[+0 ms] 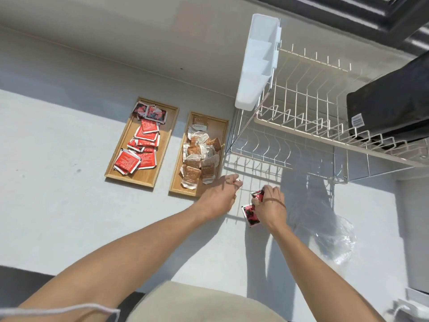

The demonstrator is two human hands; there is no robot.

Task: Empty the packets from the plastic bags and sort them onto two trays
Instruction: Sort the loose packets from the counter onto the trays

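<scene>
Right grip: my right hand (271,205) is curled round a dark red packet (258,195), pinching it just above the worktop (58,205).
Left grip: my left hand (220,196) reaches beside the right tray; fingertips pinch something small and pale, I cannot tell what.
Loose packet: a second dark red packet (250,214) lies on the worktop, partly under my right hand.
Left tray (148,180): wooden, holds red packets (142,145).
Right tray (176,182): wooden, just beside the left one, holds brown-and-white packets (199,154).
Plastic bag (334,240): clear, crumpled, right of my right arm.
Dish rack (313,126): wire, behind my hands.
</scene>
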